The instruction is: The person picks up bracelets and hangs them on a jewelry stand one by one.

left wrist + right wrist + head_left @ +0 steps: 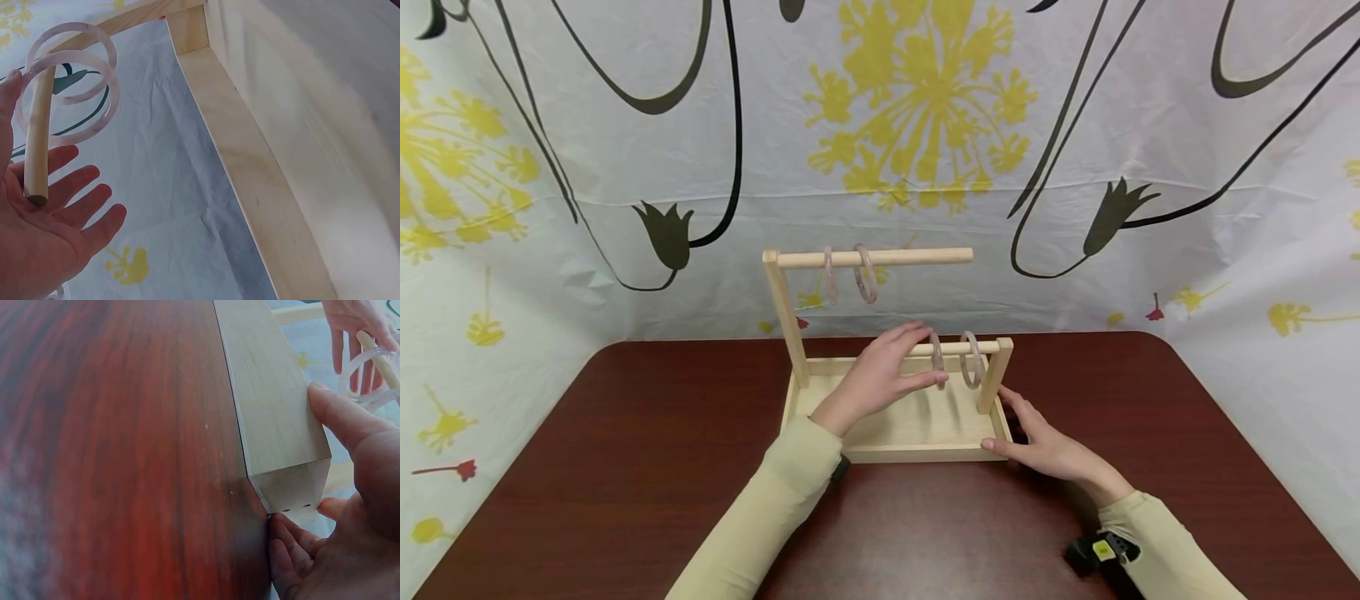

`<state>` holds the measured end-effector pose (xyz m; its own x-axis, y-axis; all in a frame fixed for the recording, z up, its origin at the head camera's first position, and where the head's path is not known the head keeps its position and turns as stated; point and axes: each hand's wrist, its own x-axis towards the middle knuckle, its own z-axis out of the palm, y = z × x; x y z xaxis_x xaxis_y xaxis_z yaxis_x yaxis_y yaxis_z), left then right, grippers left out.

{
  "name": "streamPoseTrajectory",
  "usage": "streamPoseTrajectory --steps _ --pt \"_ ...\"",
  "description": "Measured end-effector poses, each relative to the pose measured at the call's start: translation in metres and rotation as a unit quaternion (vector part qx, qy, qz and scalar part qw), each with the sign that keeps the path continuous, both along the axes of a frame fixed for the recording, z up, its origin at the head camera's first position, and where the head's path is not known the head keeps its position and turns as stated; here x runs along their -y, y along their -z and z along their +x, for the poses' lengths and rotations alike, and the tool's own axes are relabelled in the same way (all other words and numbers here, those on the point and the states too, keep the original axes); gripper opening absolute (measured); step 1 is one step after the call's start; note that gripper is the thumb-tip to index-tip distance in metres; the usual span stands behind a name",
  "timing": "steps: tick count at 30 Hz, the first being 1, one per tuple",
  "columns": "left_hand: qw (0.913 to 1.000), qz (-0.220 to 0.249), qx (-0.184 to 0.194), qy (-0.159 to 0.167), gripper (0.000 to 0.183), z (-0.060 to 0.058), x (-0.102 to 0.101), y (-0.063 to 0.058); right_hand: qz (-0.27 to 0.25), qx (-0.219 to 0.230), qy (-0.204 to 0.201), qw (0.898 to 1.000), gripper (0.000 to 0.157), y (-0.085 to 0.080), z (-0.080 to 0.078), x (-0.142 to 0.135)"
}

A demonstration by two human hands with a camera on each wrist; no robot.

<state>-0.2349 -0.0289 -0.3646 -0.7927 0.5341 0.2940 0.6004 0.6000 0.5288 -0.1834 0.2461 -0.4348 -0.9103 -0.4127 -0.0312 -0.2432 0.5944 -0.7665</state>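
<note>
A pale wooden rack has a tray base (910, 454), a tall post on the left and a short one on the right. Its lower bar (988, 347) carries two translucent pinkish bangles, the left one (937, 360) and the right one (972, 360). My left hand (880, 375) is at the left bangle, thumb and index finger touching its rim. In the left wrist view its other fingers spread loosely past the bar's free end (37, 187). My right hand (1048, 446) grips the tray's front right corner, thumb on the front wall (275, 394) and fingers around the end.
Two more bangles, one thin-looking edge-on (830, 275) and one turned outward (866, 273), hang from the upper bar (917, 256), whose right end is free. Beneath the rack is a dark red-brown table (700, 500). A patterned white curtain (760, 167) hangs behind.
</note>
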Motion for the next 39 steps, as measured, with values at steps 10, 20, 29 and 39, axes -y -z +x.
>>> streamPoseTrajectory --steps 10,20,29,39 --pt "0.9998 0.014 -0.006 -0.011 0.071 0.0001 -0.0025 0.003 0.014 0.012 0.013 1.0 0.09 0.003 0.0001 0.0003" --pt "0.9996 0.022 0.003 -0.015 0.074 0.002 -0.0024 0.0038 0.013 0.008 0.012 1.0 0.09 0.0044 -0.0001 0.0003" --pt "0.9995 0.023 0.013 -0.019 0.078 0.0022 -0.0016 0.0036 0.016 0.004 0.012 1.0 0.09 0.0048 -0.0007 -0.0001" --pt "0.9995 0.018 0.021 -0.013 0.081 0.0053 0.0023 0.0022 0.012 -0.008 0.008 1.0 0.088 0.0051 -0.0007 -0.0006"
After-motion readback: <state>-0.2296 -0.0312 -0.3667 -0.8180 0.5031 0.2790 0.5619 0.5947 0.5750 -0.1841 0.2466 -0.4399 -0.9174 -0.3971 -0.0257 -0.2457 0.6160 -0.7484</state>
